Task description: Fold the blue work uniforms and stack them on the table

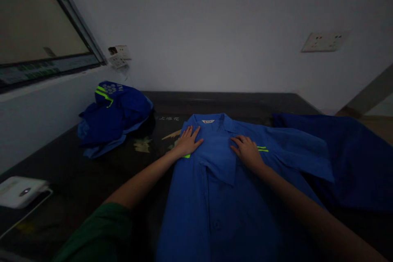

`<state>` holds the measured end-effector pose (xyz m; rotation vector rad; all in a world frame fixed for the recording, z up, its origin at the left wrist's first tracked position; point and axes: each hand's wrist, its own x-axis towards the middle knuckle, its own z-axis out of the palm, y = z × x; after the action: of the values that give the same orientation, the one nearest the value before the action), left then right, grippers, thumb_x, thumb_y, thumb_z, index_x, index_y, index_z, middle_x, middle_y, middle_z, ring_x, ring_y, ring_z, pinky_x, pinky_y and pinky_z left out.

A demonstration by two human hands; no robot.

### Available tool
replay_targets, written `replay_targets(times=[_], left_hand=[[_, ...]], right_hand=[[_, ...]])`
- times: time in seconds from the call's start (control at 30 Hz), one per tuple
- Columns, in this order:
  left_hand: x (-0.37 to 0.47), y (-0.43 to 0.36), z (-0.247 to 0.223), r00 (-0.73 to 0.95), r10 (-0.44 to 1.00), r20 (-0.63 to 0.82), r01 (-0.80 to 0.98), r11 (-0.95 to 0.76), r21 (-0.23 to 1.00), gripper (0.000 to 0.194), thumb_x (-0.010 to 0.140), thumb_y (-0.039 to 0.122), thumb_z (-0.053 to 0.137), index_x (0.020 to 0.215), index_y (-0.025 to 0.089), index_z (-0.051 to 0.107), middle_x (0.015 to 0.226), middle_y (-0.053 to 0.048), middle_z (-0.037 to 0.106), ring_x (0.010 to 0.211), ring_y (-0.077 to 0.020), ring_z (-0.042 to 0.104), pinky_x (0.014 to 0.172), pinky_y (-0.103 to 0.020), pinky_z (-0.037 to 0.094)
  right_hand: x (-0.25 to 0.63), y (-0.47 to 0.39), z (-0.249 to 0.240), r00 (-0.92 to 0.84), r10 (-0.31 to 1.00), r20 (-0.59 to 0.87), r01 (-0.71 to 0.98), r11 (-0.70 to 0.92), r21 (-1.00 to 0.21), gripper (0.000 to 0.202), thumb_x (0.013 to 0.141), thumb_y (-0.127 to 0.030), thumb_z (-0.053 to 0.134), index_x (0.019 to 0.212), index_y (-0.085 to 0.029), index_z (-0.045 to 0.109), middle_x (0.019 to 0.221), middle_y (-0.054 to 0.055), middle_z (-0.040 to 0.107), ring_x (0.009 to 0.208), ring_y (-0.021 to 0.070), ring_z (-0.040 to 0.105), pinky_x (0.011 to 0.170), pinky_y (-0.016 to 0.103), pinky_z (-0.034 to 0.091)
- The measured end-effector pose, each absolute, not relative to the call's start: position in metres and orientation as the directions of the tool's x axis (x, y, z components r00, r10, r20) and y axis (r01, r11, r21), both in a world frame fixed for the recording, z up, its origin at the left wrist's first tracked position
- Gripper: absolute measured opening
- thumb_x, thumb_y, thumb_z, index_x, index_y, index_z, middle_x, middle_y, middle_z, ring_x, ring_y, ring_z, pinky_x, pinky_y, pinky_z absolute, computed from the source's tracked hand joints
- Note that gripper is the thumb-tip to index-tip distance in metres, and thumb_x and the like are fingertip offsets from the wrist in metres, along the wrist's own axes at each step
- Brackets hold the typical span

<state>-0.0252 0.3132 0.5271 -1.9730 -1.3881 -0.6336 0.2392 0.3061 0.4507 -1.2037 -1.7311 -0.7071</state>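
Note:
A blue work shirt (224, 213) lies front up on the dark table, its collar and white label at the far end. One sleeve is folded across the chest, with its cuff end near the middle; the other sleeve stretches out to the right. My left hand (188, 143) presses flat on the shirt's left shoulder, fingers spread, beside a bit of yellow-green stripe. Below the collar on the right, my right hand (247, 151) rests on the chest with fingers slightly bent and thumb apart, touching the cloth near the folded sleeve's edge.
A heap of blue garments (119, 114) with yellow-green stripes sits at the back left of the table (147, 192). Dark blue cloth (356, 151) lies on the right. A white device (23, 191) with a cable is at the left edge. Wall sockets (325, 42) are behind.

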Motion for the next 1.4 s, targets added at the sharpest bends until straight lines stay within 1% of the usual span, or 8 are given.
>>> replay_targets(times=[0.27, 0.43, 0.57, 0.73, 0.87, 0.97, 1.2, 1.4], left_hand=[[-0.015, 0.299, 0.534, 0.209, 0.661, 0.720, 0.977, -0.116, -0.176, 0.066, 0.095, 0.059, 0.022, 0.151, 0.024, 0.022, 0.158, -0.009, 0.019, 0.146, -0.0265, 0.016, 0.117, -0.050, 0.014], [-0.020, 0.280, 0.522, 0.351, 0.490, 0.798, 0.936, -0.190, -0.295, 0.052, 0.099, 0.046, 0.027, 0.145, 0.024, 0.037, 0.154, -0.009, 0.032, 0.143, -0.0268, 0.023, 0.117, -0.047, 0.017], [-0.031, 0.275, 0.507, 0.369, 0.575, 0.730, 0.929, -0.250, -0.273, 0.050, 0.100, 0.042, 0.027, 0.144, 0.022, 0.040, 0.152, -0.010, 0.035, 0.143, -0.0267, 0.025, 0.115, -0.044, 0.024], [-0.035, 0.271, 0.496, 0.410, 0.524, 0.747, 0.910, -0.290, -0.296, 0.049, 0.098, 0.041, 0.034, 0.144, 0.023, 0.039, 0.154, -0.012, 0.031, 0.143, -0.0300, 0.022, 0.115, -0.052, 0.020], [-0.031, 0.262, 0.491, 0.498, 0.332, 0.801, 0.813, -0.500, -0.298, 0.039, 0.097, 0.027, 0.036, 0.131, 0.017, 0.052, 0.140, -0.012, 0.050, 0.135, -0.0231, 0.039, 0.115, -0.046, 0.024], [-0.031, 0.259, 0.486, 0.516, 0.297, 0.803, 0.704, -0.682, -0.200, 0.034, 0.094, 0.020, 0.037, 0.120, 0.015, 0.059, 0.123, -0.011, 0.061, 0.120, -0.0197, 0.053, 0.108, -0.039, 0.037], [-0.043, 0.255, 0.486, 0.632, 0.372, 0.680, 0.520, -0.854, -0.017, 0.026, 0.093, 0.029, 0.048, 0.110, 0.017, 0.063, 0.112, -0.008, 0.067, 0.109, -0.0203, 0.059, 0.101, -0.038, 0.042], [-0.049, 0.247, 0.490, 0.755, 0.380, 0.535, 0.481, -0.875, -0.057, 0.029, 0.083, 0.041, 0.065, 0.103, 0.021, 0.066, 0.112, -0.005, 0.068, 0.114, -0.0207, 0.058, 0.117, -0.047, 0.010]], right_hand=[[0.246, 0.310, 0.448, -0.112, 0.416, 0.903, 0.892, 0.442, -0.093, 0.038, 0.093, -0.032, 0.049, 0.128, -0.021, 0.057, 0.128, 0.012, 0.055, 0.115, 0.0287, 0.048, 0.090, 0.042, 0.042], [0.246, 0.309, 0.463, -0.067, 0.467, 0.882, 0.839, 0.505, -0.203, 0.045, 0.085, -0.024, 0.061, 0.130, -0.018, 0.055, 0.125, 0.012, 0.055, 0.117, 0.0255, 0.048, 0.095, 0.037, 0.040], [0.241, 0.301, 0.465, -0.079, 0.479, 0.874, 0.846, 0.496, -0.196, 0.036, 0.086, -0.021, 0.058, 0.122, -0.019, 0.060, 0.122, 0.012, 0.056, 0.114, 0.0258, 0.049, 0.094, 0.037, 0.041], [0.222, 0.258, 0.459, -0.123, 0.366, 0.922, 0.853, 0.514, -0.090, 0.029, 0.085, -0.019, 0.059, 0.114, -0.017, 0.064, 0.120, 0.014, 0.055, 0.114, 0.0278, 0.047, 0.093, 0.039, 0.042], [0.183, 0.211, 0.442, -0.400, 0.269, 0.876, 0.702, 0.704, 0.104, 0.037, 0.085, -0.014, 0.055, 0.122, -0.017, 0.057, 0.115, 0.009, 0.060, 0.107, 0.0212, 0.054, 0.094, 0.032, 0.043], [0.153, 0.196, 0.431, -0.471, 0.327, 0.819, 0.743, 0.647, 0.169, 0.043, 0.085, -0.004, 0.044, 0.125, -0.015, 0.053, 0.116, 0.012, 0.061, 0.108, 0.0218, 0.056, 0.090, 0.030, 0.044], [0.144, 0.213, 0.437, -0.314, 0.485, 0.816, 0.849, 0.528, 0.012, 0.030, 0.091, -0.013, 0.042, 0.114, -0.017, 0.060, 0.102, 0.011, 0.070, 0.091, 0.0213, 0.065, 0.075, 0.028, 0.044], [0.149, 0.230, 0.434, -0.238, 0.448, 0.862, 0.672, 0.717, -0.187, 0.016, 0.084, -0.016, 0.053, 0.085, -0.017, 0.069, 0.082, 0.005, 0.071, 0.074, 0.0158, 0.063, 0.067, 0.024, 0.040]])
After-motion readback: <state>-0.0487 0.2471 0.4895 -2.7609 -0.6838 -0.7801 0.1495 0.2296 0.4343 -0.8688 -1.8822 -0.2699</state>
